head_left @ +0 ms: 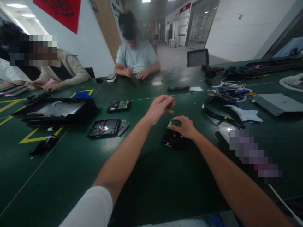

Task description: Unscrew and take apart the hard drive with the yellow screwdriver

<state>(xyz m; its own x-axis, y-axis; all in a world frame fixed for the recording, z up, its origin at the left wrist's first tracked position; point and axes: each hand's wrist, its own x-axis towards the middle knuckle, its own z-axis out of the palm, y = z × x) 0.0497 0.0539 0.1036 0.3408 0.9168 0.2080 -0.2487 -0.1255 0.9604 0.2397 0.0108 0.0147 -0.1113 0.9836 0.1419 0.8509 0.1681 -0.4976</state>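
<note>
Right hand (183, 127) presses down on the hard drive (174, 138) lying on the green surface (151, 176), fingers (174, 127) flat over its circuit board; left hand (159, 108) hovers just above, fingers loosely curled, holding nothing visible.

A dark green table (151, 176) with yellow tape marks at the left fills the frame. At centre lies a black hard drive (174, 139); left of centre, an opened drive (104, 128) and another with a green board (119, 106). A black tray (55, 110) sits at left, cables (220, 115) and a grey panel (278, 103) at right.
</note>
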